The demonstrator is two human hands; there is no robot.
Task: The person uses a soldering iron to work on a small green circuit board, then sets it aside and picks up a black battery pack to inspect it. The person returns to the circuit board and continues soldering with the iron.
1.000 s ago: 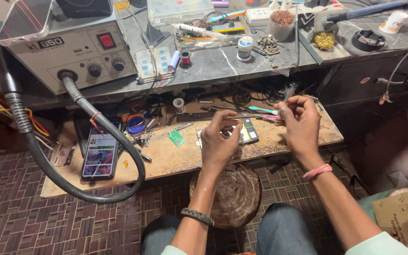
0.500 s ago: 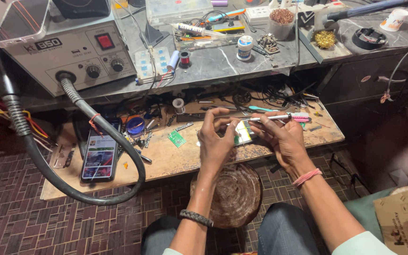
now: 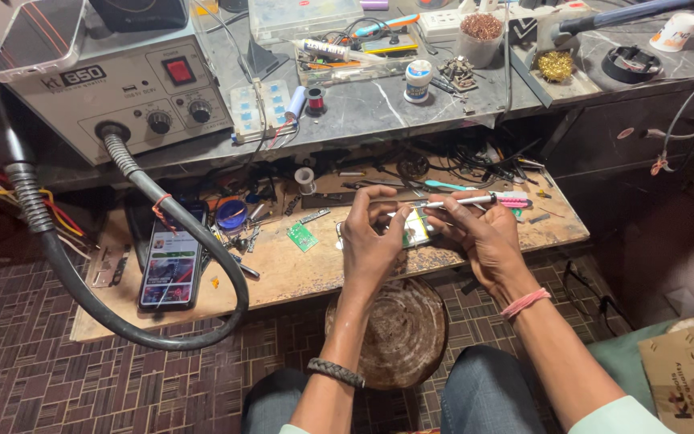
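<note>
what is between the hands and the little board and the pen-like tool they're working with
Nothing visible. The left hand and the right hand are already on the small board between them, and the fingers of the right hand hold the white pen-like tool across its top. The wooden shelf lies below.

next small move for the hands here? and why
Probably bring the tip of the white pen-like tool, held in the right hand, down onto the small board that the left hand steadies. The tool lies nearly level above the board, tip pointing left and seemingly not yet touching it, and both hands are closed in around it over the wooden shelf.
</note>
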